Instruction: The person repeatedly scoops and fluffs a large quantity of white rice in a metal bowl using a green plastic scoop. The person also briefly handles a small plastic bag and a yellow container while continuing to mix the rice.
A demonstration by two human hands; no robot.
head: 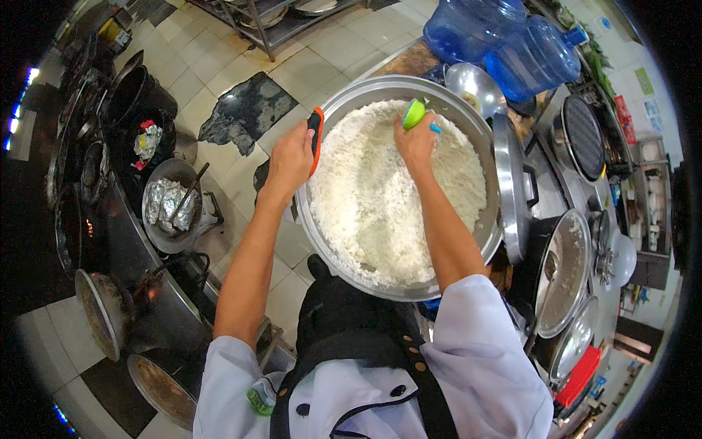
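Observation:
A large round metal pot [395, 296] in front of me holds a heap of white cooked rice [373, 186]. My left hand [294, 156] grips an orange-and-black pot handle cover [316, 140] at the pot's left rim. Over the far part of the rice, my right hand [418, 142] is closed on a small green scoop or cup [414, 113]; a blue bit shows beside its fingers. Part of the right hand's grip is hidden by the hand itself. A metal lid [511, 189] with a dark handle stands on edge against the pot's right side.
Blue water jugs [532, 60] and a metal bowl [475, 90] lie beyond the pot. An open pot with rice remnants [565, 274] is at the right. On the left, a wok with foil packets [173, 206] sits by the stove, where small flames glow. A metal rack [263, 27] stands farther off.

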